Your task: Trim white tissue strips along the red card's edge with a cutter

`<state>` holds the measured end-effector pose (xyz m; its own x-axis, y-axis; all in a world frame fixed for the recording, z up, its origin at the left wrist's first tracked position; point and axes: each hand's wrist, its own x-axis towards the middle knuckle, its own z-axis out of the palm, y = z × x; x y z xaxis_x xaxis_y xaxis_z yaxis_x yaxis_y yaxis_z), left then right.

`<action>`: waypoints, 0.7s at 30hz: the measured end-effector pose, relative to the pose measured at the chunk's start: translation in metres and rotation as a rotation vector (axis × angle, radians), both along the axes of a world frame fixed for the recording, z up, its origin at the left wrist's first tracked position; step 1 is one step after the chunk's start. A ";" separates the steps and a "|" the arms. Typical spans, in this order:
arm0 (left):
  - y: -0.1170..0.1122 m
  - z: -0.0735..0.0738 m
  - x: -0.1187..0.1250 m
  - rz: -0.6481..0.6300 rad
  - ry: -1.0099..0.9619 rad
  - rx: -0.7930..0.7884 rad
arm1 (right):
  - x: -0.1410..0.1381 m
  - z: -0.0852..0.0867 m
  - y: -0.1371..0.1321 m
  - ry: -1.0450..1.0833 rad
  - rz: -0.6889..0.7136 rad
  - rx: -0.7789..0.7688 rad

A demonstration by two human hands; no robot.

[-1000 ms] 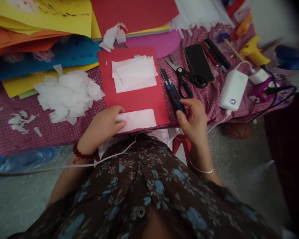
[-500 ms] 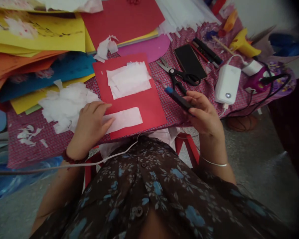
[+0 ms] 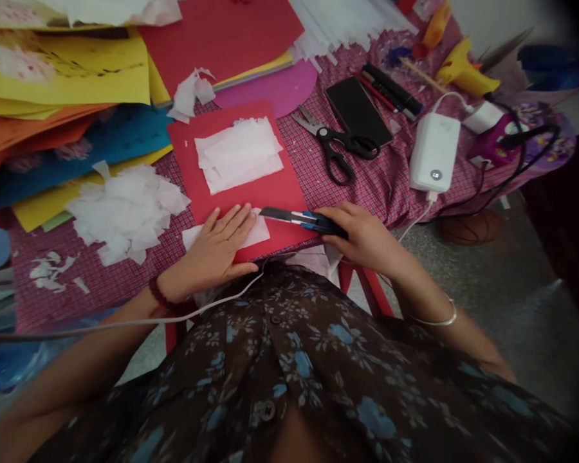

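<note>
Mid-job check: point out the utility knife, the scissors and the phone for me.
Utility knife [image 3: 307,220]: head view, on the body between blade and grip.
Scissors [image 3: 323,133]: head view, on the pivot where the blades meet the handles.
Phone [image 3: 358,110]: head view, middle of its dark face.

Left hand [image 3: 222,245] flattened over white strip [image 3: 259,234], knife [image 3: 309,220] swung leftward

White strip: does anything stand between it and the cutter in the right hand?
Nothing visible stands between the strip and the cutter in the right hand. The left hand lies on the strip, its fingertips close to the blade.
</note>
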<state>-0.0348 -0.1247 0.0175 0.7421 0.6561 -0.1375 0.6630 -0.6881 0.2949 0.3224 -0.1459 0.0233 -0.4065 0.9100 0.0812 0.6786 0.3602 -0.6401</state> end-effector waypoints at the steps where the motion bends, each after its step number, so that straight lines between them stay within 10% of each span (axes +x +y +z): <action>1: 0.003 0.004 -0.002 0.018 -0.023 -0.031 | 0.000 0.000 0.000 -0.088 0.009 0.052; 8: 0.033 0.014 -0.003 0.229 -0.011 0.085 | 0.003 0.006 0.000 -0.295 0.023 0.179; 21: 0.037 -0.006 -0.001 0.236 0.051 0.130 | -0.001 0.010 0.006 -0.376 0.131 0.118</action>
<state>-0.0356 -0.0874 0.0114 0.5606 0.8248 -0.0736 0.8213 -0.5425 0.1764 0.3218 -0.1395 0.0333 -0.5394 0.8420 0.0059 0.8007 0.5152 -0.3057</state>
